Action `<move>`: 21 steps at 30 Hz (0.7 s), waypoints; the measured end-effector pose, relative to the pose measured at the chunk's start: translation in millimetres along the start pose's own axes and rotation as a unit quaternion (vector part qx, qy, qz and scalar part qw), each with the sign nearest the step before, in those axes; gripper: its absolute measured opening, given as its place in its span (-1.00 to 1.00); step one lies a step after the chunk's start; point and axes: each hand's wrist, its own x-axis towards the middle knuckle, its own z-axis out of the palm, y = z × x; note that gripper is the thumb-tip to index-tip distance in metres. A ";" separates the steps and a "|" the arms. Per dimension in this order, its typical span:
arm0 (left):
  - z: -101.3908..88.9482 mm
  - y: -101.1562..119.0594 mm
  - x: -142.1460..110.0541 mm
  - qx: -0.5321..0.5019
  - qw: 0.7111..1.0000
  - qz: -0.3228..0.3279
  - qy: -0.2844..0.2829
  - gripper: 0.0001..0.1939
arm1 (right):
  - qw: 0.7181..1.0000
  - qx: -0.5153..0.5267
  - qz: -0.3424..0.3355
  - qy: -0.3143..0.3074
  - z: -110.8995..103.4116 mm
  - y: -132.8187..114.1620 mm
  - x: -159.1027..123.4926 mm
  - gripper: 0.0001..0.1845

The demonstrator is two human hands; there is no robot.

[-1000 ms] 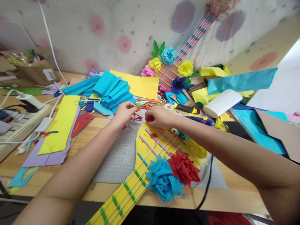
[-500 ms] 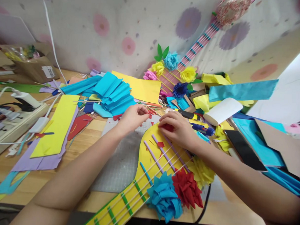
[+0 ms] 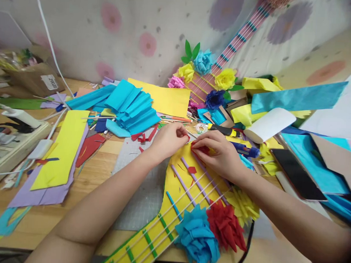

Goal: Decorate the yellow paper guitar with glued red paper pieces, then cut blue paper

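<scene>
Head view: the person's two bare hands meet over the top edge of a yellow paper guitar (image 3: 173, 185) on a wooden table (image 3: 105, 156).
Left hand (image 3: 169, 142): fingertips drawn into a narrow pinch on a red bit (image 3: 188, 139), just off the guitar's upper edge.
Right hand (image 3: 215, 150): fingers bent in close around red paper (image 3: 204, 149), most of it hidden beneath them; the hand is over the guitar's body.
Gap: the two sets of fingertips are near each other, apart.
Guitar: the body lies partly on a grey mat (image 3: 140, 199), and the neck runs toward the lower left with green strips (image 3: 149, 243) across it.
Body: purple sticks (image 3: 184, 186) and white strings cross it; a red scrap (image 3: 192, 169) lies among the sticks.
Flowers: a blue flower (image 3: 198, 238), a red flower (image 3: 226, 225) and a yellow flower (image 3: 244, 207) sit along the guitar's right side.
Mat: red scraps (image 3: 142, 137) lie at its far end, beside the left wrist.
Beyond the right hand: a glue gun (image 3: 245, 150), a knife (image 3: 221, 130) and a tape roll (image 3: 201, 127).
Far right: a phone (image 3: 298, 174) lies face up.
Wall: a pink guitar (image 3: 239, 39) leans there, flowers on its body.
</scene>
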 end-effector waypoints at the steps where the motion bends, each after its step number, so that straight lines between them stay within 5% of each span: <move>1: 1.5 -1.3 0.2 0.006 1.000 -0.001 -0.003 -0.96 | 1.000 -0.001 -0.003 0.002 0.2 0.2 0.0 -0.91; 16: 9.3 -8.8 3.7 -0.065 0.996 0.000 -0.061 -0.90 | 0.999 -0.019 -0.023 0.013 1.1 2.8 0.2 -0.91; 21: 5.1 -3.4 2.1 -0.054 0.996 -0.002 -0.070 -0.59 | 0.999 -0.015 -0.026 0.011 0.8 3.2 0.7 -0.91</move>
